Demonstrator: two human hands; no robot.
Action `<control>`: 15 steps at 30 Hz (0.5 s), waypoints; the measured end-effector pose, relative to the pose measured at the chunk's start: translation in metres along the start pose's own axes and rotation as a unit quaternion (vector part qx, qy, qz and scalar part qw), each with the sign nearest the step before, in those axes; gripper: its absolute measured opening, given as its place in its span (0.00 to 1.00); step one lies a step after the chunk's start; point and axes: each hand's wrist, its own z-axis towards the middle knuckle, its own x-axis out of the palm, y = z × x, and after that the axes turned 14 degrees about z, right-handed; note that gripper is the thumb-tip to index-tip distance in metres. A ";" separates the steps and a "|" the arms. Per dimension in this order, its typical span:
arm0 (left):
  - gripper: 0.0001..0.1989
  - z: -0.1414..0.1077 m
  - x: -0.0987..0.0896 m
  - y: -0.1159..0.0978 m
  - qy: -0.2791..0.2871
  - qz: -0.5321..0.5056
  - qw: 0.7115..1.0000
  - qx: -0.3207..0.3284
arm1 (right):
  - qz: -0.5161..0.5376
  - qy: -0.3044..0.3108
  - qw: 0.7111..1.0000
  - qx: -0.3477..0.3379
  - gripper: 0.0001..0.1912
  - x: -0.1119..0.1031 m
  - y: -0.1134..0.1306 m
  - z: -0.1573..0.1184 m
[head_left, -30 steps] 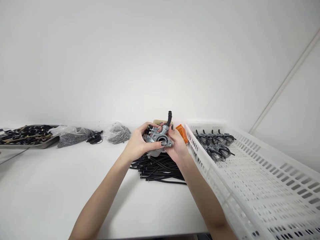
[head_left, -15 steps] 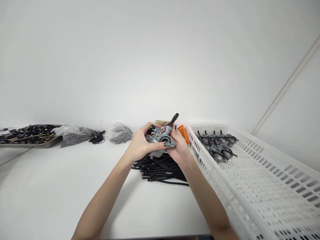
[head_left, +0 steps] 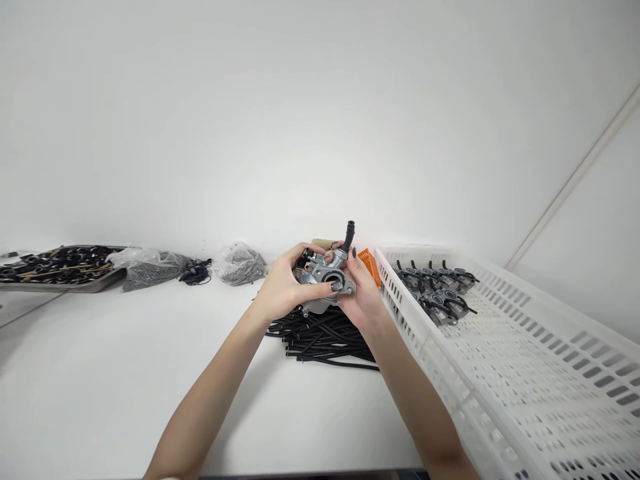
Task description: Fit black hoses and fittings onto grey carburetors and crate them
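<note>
Between both hands, above the table, I hold a silver carburetor (head_left: 320,272). A black rubber cap (head_left: 349,235) sticks up from its top, bent slightly at its base. My left hand (head_left: 283,285) is closed round the left side of the body, its thumb lying across the front near the round bore. On the right side, my right hand (head_left: 363,293) grips the carburetor, with fingers close to the base of the cap. Its remaining fingers are partly hidden behind the metal body. Black rubber hoses (head_left: 327,339) lie in a pile beneath the hands.
A white plastic crate (head_left: 480,393) stands at the right, with several carburetors (head_left: 440,293) at its far end. Behind the hands is an orange basket (head_left: 369,265). Along the wall are plastic bags of small parts (head_left: 239,264) and a metal tray (head_left: 95,285) of black parts.
The black cap has gone from leaning right to standing more upright with a bend. The carburetor stays in both hands, shifted slightly right in view.
</note>
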 end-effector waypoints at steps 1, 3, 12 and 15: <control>0.25 0.000 0.000 0.000 -0.001 -0.002 1.000 0.004 | 0.000 0.002 1.000 0.002 0.18 0.000 0.001 0.000; 0.26 0.000 0.002 0.001 -0.002 -0.005 1.000 0.007 | -0.013 0.003 1.000 -0.006 0.18 0.001 0.005 0.002; 0.26 0.005 0.007 0.003 0.020 -0.036 0.999 -0.011 | -0.125 0.001 0.988 -0.092 0.14 0.001 0.024 0.004; 0.27 0.004 0.005 0.001 0.028 -0.052 0.998 -0.019 | -0.075 0.005 0.994 -0.081 0.16 0.000 0.020 0.006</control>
